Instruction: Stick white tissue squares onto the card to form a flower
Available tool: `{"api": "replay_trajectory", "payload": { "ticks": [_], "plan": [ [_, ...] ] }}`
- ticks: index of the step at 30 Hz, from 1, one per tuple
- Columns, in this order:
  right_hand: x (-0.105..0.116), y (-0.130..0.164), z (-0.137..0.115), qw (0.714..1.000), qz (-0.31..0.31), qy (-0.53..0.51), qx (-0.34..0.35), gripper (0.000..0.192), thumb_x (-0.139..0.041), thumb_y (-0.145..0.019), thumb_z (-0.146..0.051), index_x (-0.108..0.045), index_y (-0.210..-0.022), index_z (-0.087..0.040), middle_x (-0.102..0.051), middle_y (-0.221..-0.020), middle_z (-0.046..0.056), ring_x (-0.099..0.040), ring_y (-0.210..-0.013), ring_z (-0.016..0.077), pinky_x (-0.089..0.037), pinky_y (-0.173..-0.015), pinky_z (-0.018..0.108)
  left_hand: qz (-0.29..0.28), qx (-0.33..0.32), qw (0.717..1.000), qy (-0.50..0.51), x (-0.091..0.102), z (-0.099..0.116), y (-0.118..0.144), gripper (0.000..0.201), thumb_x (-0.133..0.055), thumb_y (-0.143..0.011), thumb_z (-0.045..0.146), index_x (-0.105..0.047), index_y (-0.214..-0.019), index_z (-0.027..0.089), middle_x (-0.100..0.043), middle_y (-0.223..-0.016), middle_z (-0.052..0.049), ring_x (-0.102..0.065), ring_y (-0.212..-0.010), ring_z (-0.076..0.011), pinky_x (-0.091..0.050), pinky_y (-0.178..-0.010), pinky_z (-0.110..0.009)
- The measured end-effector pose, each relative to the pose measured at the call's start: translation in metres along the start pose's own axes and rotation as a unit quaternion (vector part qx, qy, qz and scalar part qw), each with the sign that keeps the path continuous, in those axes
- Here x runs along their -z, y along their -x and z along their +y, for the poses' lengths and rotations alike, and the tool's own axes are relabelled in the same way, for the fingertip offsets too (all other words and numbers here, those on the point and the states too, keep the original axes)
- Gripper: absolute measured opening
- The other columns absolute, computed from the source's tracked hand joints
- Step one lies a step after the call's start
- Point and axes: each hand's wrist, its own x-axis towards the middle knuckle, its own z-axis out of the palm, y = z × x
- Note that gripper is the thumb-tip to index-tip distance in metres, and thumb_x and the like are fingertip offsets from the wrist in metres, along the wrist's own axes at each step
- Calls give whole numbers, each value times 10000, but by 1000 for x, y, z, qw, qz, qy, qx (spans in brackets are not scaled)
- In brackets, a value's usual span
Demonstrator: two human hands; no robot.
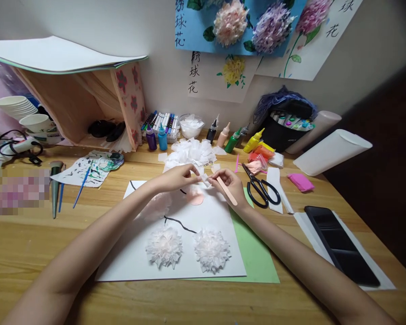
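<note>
Over the top part of a white sheet (122, 253), both of my hands meet at a small square of white tissue paper (205, 179). My left hand (181, 177) pinches its left side between thumb and finger. A flat wooden craft stick (227, 192) is held in my right hand (232, 184), whose fingertips also touch the paper square. Below them a pale pink disc (195, 197) lies on the sheet. Two fluffy paper flowers (164, 247) sit near its bottom edge, and another flower (155, 205) is partly under my left forearm. Black curved lines run across the sheet.
Behind my hands is a pile of white tissue squares (191, 152). Paint bottles (232, 141) stand along the wall. Black scissors (261, 187) and a black paint case (341, 246) lie right; brushes (56, 189) lie left. Green paper (257, 257) shows under the sheet.
</note>
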Motion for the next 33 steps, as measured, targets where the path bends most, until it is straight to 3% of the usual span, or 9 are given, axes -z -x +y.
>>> {"api": "replay_trajectory", "payload": {
  "ticks": [2, 5, 8, 16, 20, 24, 26, 29, 33],
  "plan": [
    [0, 4, -1, 999, -27, -16, -15, 245, -745, -655, -284, -538, -741, -186, -627, -715, 1, -590, -649, 117, -472, -622, 237, 14, -23, 1000, 12, -3, 8, 2, 374, -493, -812, 472, -575, -1026, 176, -561, -740, -2, -479, -647, -119, -334, -578, -226],
    [0, 7, -4, 998, -53, -25, -30, 255, -747, -655, -295, -529, -732, -186, -626, -713, 0, -577, -641, 110, -465, -616, 234, 34, -21, 999, 1, -6, 10, 2, 286, -519, -803, 413, -621, -865, 153, -564, -703, -7, -470, -629, -112, -311, -559, -224],
    [0, 8, -6, 997, -58, -30, -43, 260, -739, -667, -304, -521, -748, -187, -641, -735, 13, -576, -648, 112, -465, -620, 240, 17, -3, 1000, 1, -8, 9, 0, 264, -526, -787, 386, -618, -763, 139, -579, -680, -12, -471, -622, -113, -313, -560, -228],
    [0, 10, 0, 997, -61, -19, -38, 273, -715, -689, -358, -520, -779, -190, -594, -759, 0, -538, -561, 90, -464, -536, 235, -18, 3, 1000, -6, -12, 8, -2, 292, -501, -788, 393, -622, -738, 132, -546, -617, -1, -424, -563, -103, -289, -528, -236],
    [0, 10, 0, 999, -47, 3, -24, 251, -690, -719, -361, -511, -788, -199, -599, -746, -7, -528, -547, 92, -451, -529, 235, -1, 26, 999, -20, -16, 8, -2, 256, -517, -763, 365, -623, -719, 137, -584, -647, -14, -461, -593, -116, -302, -536, -233],
    [2, 13, -2, 1000, -6, 17, 13, 180, -538, -844, -377, -530, -807, -201, -616, -747, 0, -505, -583, 98, -408, -549, 234, 18, 66, 997, -40, -21, 9, -2, 234, -521, -739, 344, -633, -697, 143, -625, -664, -27, -510, -611, -134, -310, -532, -237],
    [3, 16, -2, 999, 6, 7, 37, 298, -403, -906, -407, -546, -754, -194, -588, -675, -3, -465, -546, 98, -367, -520, 237, 29, 83, 995, -44, -23, 8, -2, 230, -524, -727, 340, -636, -684, 144, -629, -658, -27, -518, -607, -135, -311, -526, -238],
    [4, 22, -3, 997, -27, 32, 60, 474, -288, -934, -452, -551, -644, -185, -512, -552, -6, -442, -510, 107, -336, -512, 256, 39, 98, 994, -41, -25, 5, -3, 218, -547, -701, 342, -631, -665, 143, -625, -641, -20, -512, -594, -129, -310, -518, -233],
    [3, 25, -4, 986, -103, 115, 57, 521, -269, -933, -489, -554, -616, -189, -484, -522, -9, -449, -498, 111, -345, -537, 270, 48, 97, 993, -51, -26, 2, -4, 239, -579, -682, 377, -616, -643, 144, -606, -609, -12, -498, -576, -123, -295, -500, -231]
  ]
}}
